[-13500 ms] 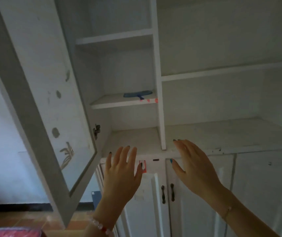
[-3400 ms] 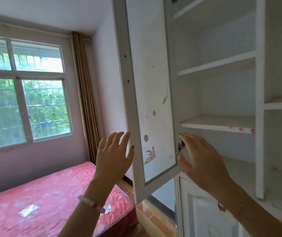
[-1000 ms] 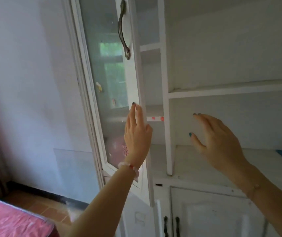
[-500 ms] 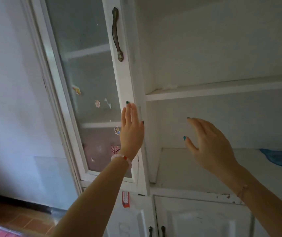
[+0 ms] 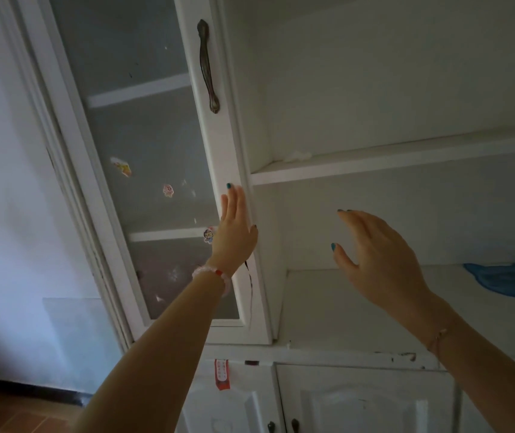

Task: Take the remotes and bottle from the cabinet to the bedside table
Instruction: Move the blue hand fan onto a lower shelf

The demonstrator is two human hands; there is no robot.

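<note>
I face a white cabinet (image 5: pixel 374 170) with open shelves on the right. Its glass door (image 5: pixel 143 157) on the left is pushed flush with the frame. My left hand (image 5: pixel 237 232) lies flat with its fingers straight against the door's right stile, below the metal handle (image 5: pixel 208 67). My right hand (image 5: pixel 378 260) hovers open in front of the lower open shelf, holding nothing. No remotes and no bottle are in view.
A blue cloth (image 5: pixel 512 279) lies on the lower shelf at the far right. White lower doors (image 5: pixel 359 401) with small dark handles sit below. A red sticker (image 5: pixel 222 374) hangs under the glass door. Stickers dot the glass. A white wall stands left.
The glass door has swung from wide open to flush with the cabinet frame under my left hand. The view has moved closer to the cabinet. My right hand stays open.
</note>
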